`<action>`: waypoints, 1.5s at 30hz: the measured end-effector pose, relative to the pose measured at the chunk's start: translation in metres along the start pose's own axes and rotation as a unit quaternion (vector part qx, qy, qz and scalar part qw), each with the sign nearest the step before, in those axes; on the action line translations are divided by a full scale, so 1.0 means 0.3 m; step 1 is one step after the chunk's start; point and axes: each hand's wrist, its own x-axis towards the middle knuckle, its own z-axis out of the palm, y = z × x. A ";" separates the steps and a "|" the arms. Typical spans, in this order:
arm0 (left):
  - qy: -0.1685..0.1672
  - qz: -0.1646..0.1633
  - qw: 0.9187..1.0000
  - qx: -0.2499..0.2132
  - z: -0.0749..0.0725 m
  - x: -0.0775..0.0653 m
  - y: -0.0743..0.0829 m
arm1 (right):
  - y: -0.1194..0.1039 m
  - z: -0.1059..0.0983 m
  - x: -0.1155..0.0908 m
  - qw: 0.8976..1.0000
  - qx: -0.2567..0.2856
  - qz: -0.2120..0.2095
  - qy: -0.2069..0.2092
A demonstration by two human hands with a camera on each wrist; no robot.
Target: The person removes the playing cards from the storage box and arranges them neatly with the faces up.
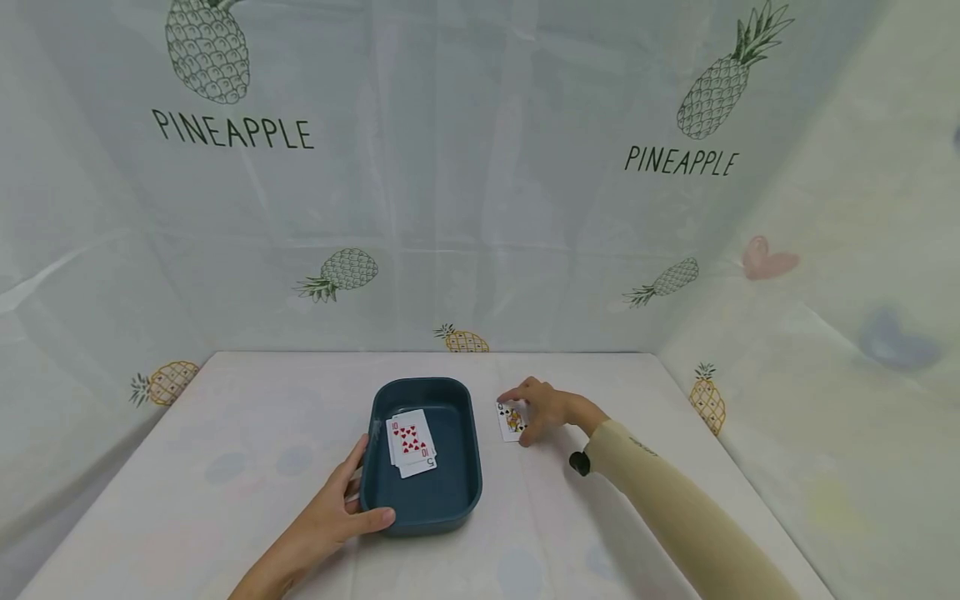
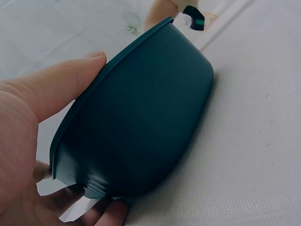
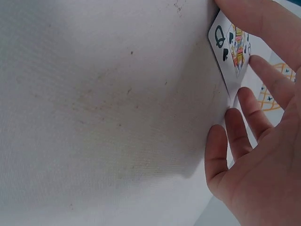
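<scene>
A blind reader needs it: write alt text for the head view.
A person's left hand holds a dark blue tray with playing cards in it, a red ten on top, while the right hand touches a queen card right of the tray on a white table. Pineapple-print sheeting hangs behind.

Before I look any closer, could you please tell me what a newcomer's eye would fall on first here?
Most likely the dark tray on the table, gripped by the left hand, with a red ten topping the cards inside. Next might come the queen right of the tray, touched by the right hand, and the pineapple drawings on the backdrop behind.
</scene>
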 end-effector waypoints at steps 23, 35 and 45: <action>0.002 -0.006 1.000 0.005 0.003 -0.001 0.001 | 0.002 0.018 0.006 1.000 -0.007 0.018 0.001; 0.001 -0.004 1.000 0.001 0.001 0.001 -0.002 | 0.004 0.008 0.008 1.000 -0.013 0.008 -0.003; 0.003 -0.008 1.000 0.004 0.004 -0.003 0.006 | -0.003 -0.026 -0.011 0.999 0.030 -0.021 0.002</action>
